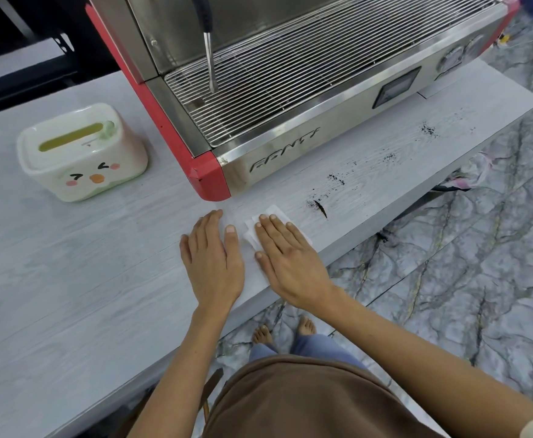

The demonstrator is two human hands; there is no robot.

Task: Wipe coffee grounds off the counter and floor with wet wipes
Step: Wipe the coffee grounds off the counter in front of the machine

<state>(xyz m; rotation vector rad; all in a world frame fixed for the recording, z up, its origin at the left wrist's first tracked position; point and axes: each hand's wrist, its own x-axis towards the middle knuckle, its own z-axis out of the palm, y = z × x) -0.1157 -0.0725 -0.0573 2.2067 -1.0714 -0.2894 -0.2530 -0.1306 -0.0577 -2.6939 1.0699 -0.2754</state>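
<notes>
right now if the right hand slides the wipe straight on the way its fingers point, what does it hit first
Probably the front of the espresso machine. The right hand on the wet wipe points there; the dark coffee grounds smear lies just right of that line.

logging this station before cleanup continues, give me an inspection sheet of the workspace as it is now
surface: pale wood-grain counter, dark coffee grounds scattered right of the hands toward the far end
job's things: white wet wipe flat on counter; wipe dispenser with cartoon face at left
clutter: nothing seen
hands: right hand pressing flat on the wipe; left hand flat on bare counter beside it
cables: nothing seen for certain
surroundings: espresso machine with steam wand; marbled floor, grounds there cannot be told
</notes>
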